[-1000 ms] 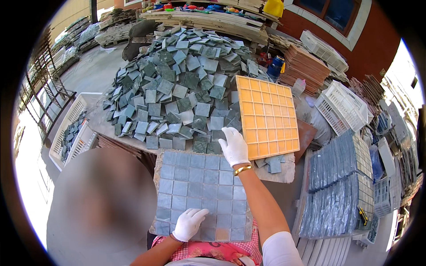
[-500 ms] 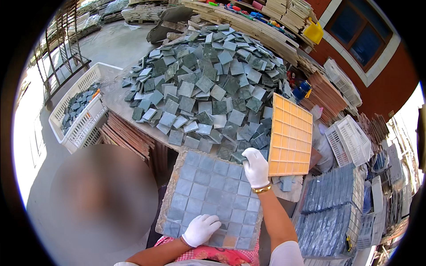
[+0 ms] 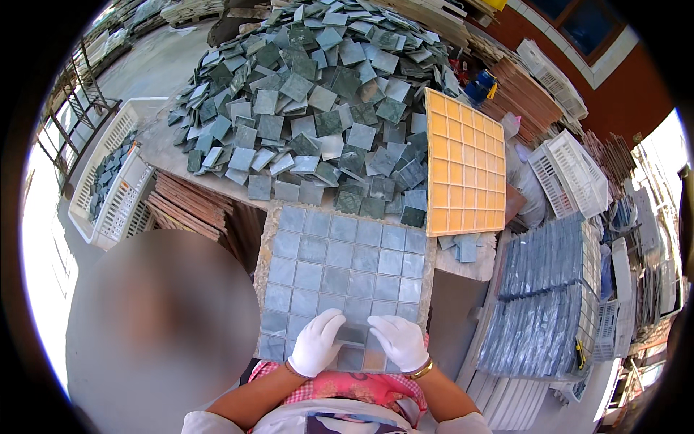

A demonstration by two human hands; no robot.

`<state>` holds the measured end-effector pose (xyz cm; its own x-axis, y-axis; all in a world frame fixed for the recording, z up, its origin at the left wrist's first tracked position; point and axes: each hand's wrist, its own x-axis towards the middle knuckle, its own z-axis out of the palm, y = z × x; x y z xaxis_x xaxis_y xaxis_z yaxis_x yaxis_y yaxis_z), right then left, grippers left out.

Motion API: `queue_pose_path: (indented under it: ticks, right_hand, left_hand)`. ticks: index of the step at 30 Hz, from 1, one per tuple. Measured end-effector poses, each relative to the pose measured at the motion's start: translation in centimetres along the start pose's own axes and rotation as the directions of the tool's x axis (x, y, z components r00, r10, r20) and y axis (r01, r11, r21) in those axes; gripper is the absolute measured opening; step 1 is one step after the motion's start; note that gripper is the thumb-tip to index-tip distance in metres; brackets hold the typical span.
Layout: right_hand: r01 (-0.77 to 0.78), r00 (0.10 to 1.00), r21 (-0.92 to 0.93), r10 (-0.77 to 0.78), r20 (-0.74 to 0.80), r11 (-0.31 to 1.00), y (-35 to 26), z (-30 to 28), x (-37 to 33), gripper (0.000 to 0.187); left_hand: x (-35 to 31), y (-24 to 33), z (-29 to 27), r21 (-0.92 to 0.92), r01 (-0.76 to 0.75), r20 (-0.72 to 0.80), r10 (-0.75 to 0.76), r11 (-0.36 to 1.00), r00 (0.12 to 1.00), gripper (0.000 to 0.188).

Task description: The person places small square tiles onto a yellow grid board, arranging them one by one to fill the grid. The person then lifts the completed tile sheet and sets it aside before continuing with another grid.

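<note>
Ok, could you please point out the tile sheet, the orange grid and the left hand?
Tile sheet [image 3: 336, 279]: head view, near its middle.
Orange grid [image 3: 467, 165]: head view, middle of its face.
Left hand [image 3: 315, 346]: head view, back of the hand.

Tiles [image 3: 340, 254] were blue-grey, softly mottled, in a square grid; the pile [image 3: 296, 87] ran from pale grey to dark green. The tray [image 3: 466, 172] was yellow-orange with a paler grid, the gloves [image 3: 316, 343] white, the bracelet [image 3: 421, 370] gold. The apron [image 3: 361, 388] showed pink-and-white gingham around reddish pink; crates [image 3: 571, 173] were white, the wall [image 3: 614, 101] rust-red.
</note>
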<state>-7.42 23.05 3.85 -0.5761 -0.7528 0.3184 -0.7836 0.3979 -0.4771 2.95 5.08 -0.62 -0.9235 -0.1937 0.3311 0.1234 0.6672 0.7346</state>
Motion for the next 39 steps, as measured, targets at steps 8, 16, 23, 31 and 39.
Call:
queue_pose_path:
  ticks: [8, 16, 23, 31, 39]
  right_hand:
    - [-0.043, 0.989, 0.183, 0.016, 0.145, 0.982, -0.6, 1.2, -0.8, 0.031]
    - [-0.208, 0.969, 0.242, 0.166, 0.185, 0.948, -0.7, 0.9, -1.1, 0.034]
    - [-0.159, 0.984, 0.213, 0.138, 0.108, 0.964, -0.9, 1.0, -1.5, 0.036]
    - [-0.113, 0.980, 0.071, 0.100, 0.170, 0.991, -1.9, 1.8, 0.3, 0.032]
    - [-0.080, 0.993, 0.095, 0.071, 0.098, 0.992, -1.0, 2.8, 1.2, 0.033]
  left_hand:
    - [0.3, -0.3, 0.2, -0.012, -0.013, -0.008, 0.013, 1.000, 1.000, 0.051]
    - [1.0, -0.3, 0.0, 0.008, 0.008, 0.096, -0.009, 1.000, 0.995, 0.037]
    - [1.1, 0.7, 0.5, 0.221, 0.008, 0.090, -0.029, 0.975, 0.996, 0.037]
    - [1.2, 0.9, -0.2, 0.178, 0.077, 0.100, -0.095, 0.981, 0.990, 0.040]
    - [1.5, -0.9, -0.4, 0.044, 0.072, 0.052, -0.075, 0.996, 0.996, 0.036]
